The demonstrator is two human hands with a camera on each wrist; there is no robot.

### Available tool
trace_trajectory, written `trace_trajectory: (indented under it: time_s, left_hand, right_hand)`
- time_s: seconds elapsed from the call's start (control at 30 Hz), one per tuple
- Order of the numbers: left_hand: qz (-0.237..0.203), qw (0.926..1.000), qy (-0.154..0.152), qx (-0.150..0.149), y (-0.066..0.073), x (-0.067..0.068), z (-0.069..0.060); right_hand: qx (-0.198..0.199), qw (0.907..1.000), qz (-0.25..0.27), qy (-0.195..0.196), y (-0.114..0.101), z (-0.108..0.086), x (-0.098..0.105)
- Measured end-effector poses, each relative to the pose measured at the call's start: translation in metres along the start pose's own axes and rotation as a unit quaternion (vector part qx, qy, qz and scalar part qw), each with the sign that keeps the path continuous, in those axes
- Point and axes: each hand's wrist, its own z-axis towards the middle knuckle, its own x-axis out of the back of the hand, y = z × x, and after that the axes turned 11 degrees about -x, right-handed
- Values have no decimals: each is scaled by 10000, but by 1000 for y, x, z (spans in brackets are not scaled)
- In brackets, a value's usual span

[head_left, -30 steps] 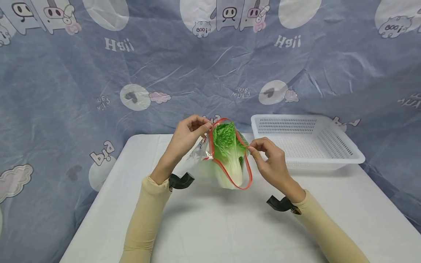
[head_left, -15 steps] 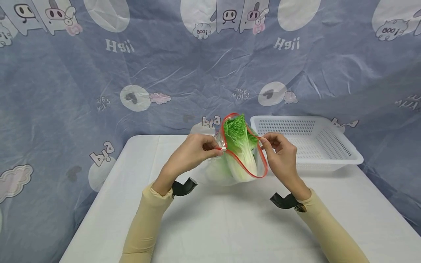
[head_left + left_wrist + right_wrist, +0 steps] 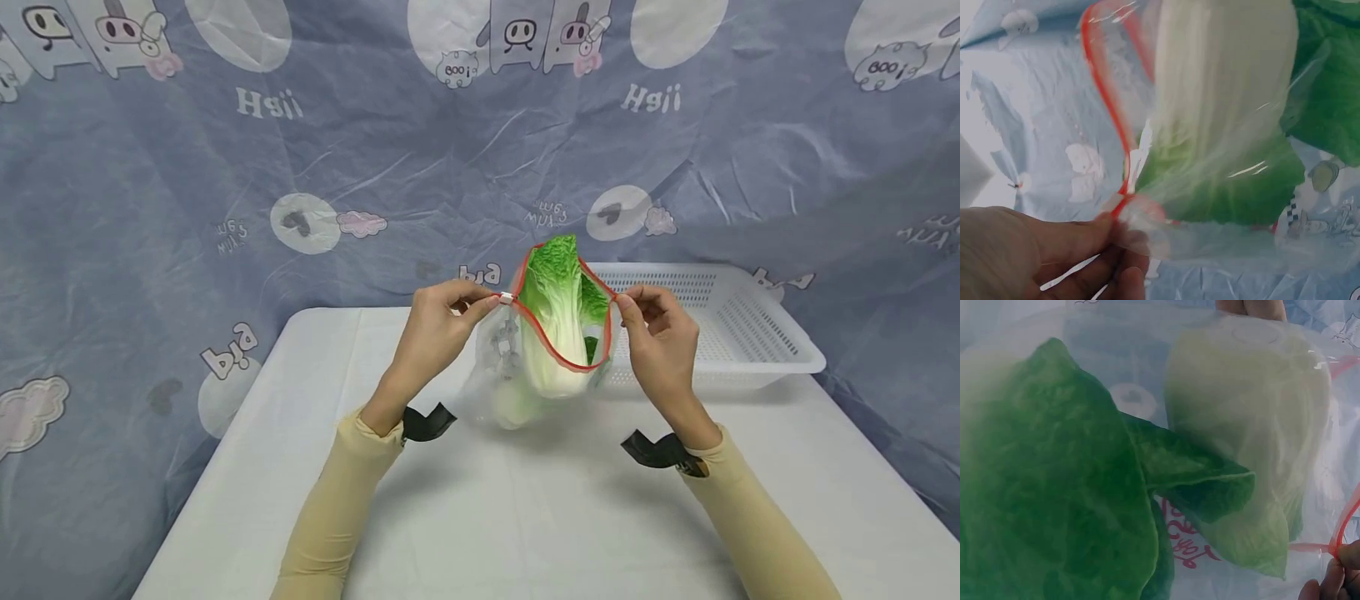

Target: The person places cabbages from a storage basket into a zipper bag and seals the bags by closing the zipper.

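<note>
A clear plastic bag [image 3: 480, 392] with a red zip rim hangs between both hands, its mouth spread wide. Inside stands a leafy cabbage [image 3: 558, 325], its green top poking above the rim; more green and pale leaves show through the plastic. My left hand [image 3: 442, 329] pinches the rim's left corner at the white slider [image 3: 507, 297]. At the right corner, my right hand [image 3: 660, 342] pinches the red rim between thumb and finger. In the left wrist view the left hand [image 3: 1066, 250] grips the red edge; the right wrist view shows green leaves [image 3: 1066, 475] inside the bag.
Behind the right hand a white perforated basket [image 3: 750, 333] stands at the back right of the white-covered table [image 3: 510, 525]. A blue-grey patterned cloth [image 3: 420, 150] hangs behind the table.
Both hands have moved right, with the bag lifted and its mouth pulled wider. The left hand shifted its hold along the rim to the white slider. More of the cabbage top rises above the rim.
</note>
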Motion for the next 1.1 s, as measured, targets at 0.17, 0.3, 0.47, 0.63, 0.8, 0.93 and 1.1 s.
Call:
trace_trajectory:
  time_s: [0.17,0.3,0.47,0.63,0.8,0.93,1.1]
  left_hand:
    - [-186,9991,237,-293,1,-7,0]
    - [-352,9971,608,-291,-3,-7,1]
    - [-606,9920,1051,-352,-7,-4,4]
    - [-574,9912,1156,-295,-7,1,5]
    - [-455,9945,937,-63,-13,1,5]
    - [-556,9957,729,141,-17,-3,6]
    - [-752,9956,456,339,-16,-6,5]
  right_hand:
    - [33,9998,84,-170,-4,2,-3]
    - [56,9998,94,-139,-2,4,-3]
    - [-14,9999,140,-98,2,6,-2]
    - [-41,9999,165,5,1,5,-1]
    - [-39,9987,505,92,1,8,0]
    - [70,9967,804,-4,8,12,1]
    - [169,9959,891,-56,15,18,4]
